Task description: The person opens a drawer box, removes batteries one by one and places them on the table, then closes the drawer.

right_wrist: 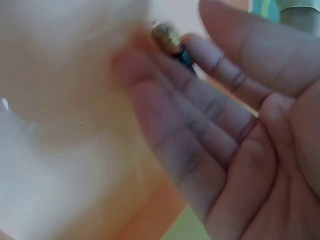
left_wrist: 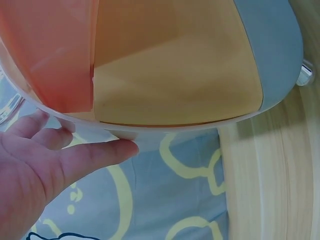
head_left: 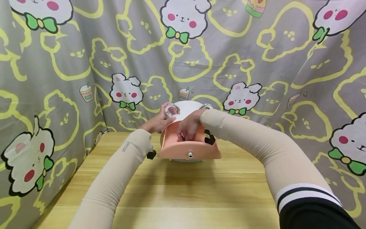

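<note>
A rounded white box point(head_left: 187, 108) with two silver rings stands on the table, its peach drawer point(head_left: 183, 149) pulled out toward me. My left hand point(head_left: 160, 121) rests against the box's left side; in the left wrist view its fingers lie fairly straight along the pale rim point(left_wrist: 165, 129). My right hand point(head_left: 190, 127) reaches down into the drawer from above. In the right wrist view its fingers are loosely extended and blurred, close to a small gold and dark thing point(right_wrist: 167, 39) by the fingertips. I cannot tell what kind of thing it is.
A round silver knob point(head_left: 190, 155) sits on the drawer front. Black camera mounts point(head_left: 209, 137) hang at both wrists. The wooden table point(head_left: 183, 194) runs toward me, and a patterned grey curtain point(head_left: 148, 47) encloses the back and sides.
</note>
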The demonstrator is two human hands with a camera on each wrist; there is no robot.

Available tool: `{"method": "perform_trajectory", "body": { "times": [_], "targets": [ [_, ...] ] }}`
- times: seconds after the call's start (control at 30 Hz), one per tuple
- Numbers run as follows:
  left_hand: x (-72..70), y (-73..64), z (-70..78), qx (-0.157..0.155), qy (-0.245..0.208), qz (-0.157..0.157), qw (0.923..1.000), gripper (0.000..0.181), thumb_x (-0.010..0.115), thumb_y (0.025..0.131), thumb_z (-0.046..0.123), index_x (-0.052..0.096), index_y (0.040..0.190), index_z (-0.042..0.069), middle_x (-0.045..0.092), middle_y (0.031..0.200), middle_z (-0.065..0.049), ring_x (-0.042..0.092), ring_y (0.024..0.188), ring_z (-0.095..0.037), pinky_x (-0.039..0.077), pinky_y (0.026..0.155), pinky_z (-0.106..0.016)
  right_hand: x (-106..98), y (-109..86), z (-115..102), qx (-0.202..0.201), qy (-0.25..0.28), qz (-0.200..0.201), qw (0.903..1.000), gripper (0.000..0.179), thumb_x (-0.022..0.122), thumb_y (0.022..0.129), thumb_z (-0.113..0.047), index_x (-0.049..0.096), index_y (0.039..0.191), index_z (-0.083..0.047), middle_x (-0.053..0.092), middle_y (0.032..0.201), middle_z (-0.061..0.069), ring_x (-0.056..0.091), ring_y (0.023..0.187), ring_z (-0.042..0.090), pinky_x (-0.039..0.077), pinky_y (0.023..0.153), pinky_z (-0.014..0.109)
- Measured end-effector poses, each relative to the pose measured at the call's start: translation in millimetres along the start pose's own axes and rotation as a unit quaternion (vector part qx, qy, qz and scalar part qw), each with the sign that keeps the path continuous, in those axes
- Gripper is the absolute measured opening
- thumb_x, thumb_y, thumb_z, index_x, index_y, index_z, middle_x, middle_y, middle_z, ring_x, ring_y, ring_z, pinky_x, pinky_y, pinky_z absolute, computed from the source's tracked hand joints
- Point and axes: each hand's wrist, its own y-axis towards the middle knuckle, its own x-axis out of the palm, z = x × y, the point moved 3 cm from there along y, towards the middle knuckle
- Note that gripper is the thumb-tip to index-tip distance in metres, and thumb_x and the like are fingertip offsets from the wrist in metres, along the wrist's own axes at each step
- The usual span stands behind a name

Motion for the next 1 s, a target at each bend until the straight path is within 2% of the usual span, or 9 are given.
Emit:
{"method": "perform_trajectory", "body": {
  "times": [0.2, 0.3, 0.5, 0.7, 0.83, 1.0],
  "targets": [
    [-1.2, -2.4, -1.4, 0.007, 0.015, 0.011, 0.9998, 0.076, 0.054, 0.100, 0.028, -0.003, 0.151, 0.027, 0.053, 0.128, -0.028, 0.058, 0.107, -0.034, 0.050, 0.085, -0.041, -3, -7.5, -1, 0.020, 0.009, 0.013, 0.9997, 0.014, 0.065, 0.092, -0.011, 0.061, 0.105, -0.008, 0.064, 0.082, -0.001, 0.056, 0.071, 0.009, 0.049, 0.069, 0.022],
    [-3.4, -4.2, -0.3, 0.000, 0.026, 0.022, 0.9994, 0.077, 0.054, 0.100, 0.029, -0.003, 0.151, 0.027, 0.051, 0.131, -0.026, 0.056, 0.111, -0.034, 0.047, 0.090, -0.043, -6, -10.9, -3, 0.012, 0.011, 0.045, 0.9989, 0.009, 0.065, 0.093, -0.013, 0.061, 0.099, -0.008, 0.064, 0.077, 0.000, 0.057, 0.067, 0.010, 0.050, 0.068, 0.023],
    [-4.3, -1.3, 1.1, 0.006, 0.029, 0.016, 0.9994, 0.078, 0.056, 0.099, 0.031, -0.002, 0.152, 0.028, 0.047, 0.138, -0.024, 0.050, 0.120, -0.035, 0.039, 0.101, -0.046, -5, -20.3, 2, 0.011, 0.039, 0.116, 0.9924, 0.007, 0.066, 0.093, -0.012, 0.062, 0.092, -0.007, 0.065, 0.075, 0.002, 0.062, 0.067, 0.012, 0.054, 0.070, 0.027],
    [-1.9, 3.7, 5.0, 0.024, 0.024, 0.014, 0.9993, 0.078, 0.056, 0.099, 0.027, -0.002, 0.152, 0.023, 0.050, 0.134, -0.025, 0.053, 0.116, -0.036, 0.041, 0.100, -0.045, -3, -31.5, 9, 0.030, 0.044, 0.184, 0.9815, 0.009, 0.069, 0.090, -0.010, 0.062, 0.085, -0.007, 0.063, 0.070, 0.002, 0.059, 0.063, 0.011, 0.052, 0.063, 0.025],
    [-3.0, 2.1, 3.5, 0.008, 0.027, 0.013, 0.9995, 0.079, 0.055, 0.099, 0.028, -0.005, 0.152, 0.025, 0.047, 0.136, -0.025, 0.051, 0.117, -0.036, 0.043, 0.097, -0.045, -3, -32.9, 9, 0.028, 0.056, 0.204, 0.9770, 0.010, 0.072, 0.087, -0.007, 0.063, 0.083, -0.007, 0.063, 0.067, 0.002, 0.059, 0.059, 0.012, 0.053, 0.060, 0.026],
    [-2.4, -0.2, 1.8, -0.008, 0.032, 0.014, 0.9994, 0.081, 0.055, 0.099, 0.032, -0.005, 0.152, 0.028, 0.043, 0.140, -0.025, 0.047, 0.122, -0.037, 0.044, 0.097, -0.046, -1, -34.2, 10, 0.027, 0.034, 0.218, 0.9749, 0.009, 0.070, 0.087, -0.003, 0.063, 0.088, -0.008, 0.063, 0.069, 0.001, 0.058, 0.060, 0.011, 0.051, 0.062, 0.025]
  ]
}}
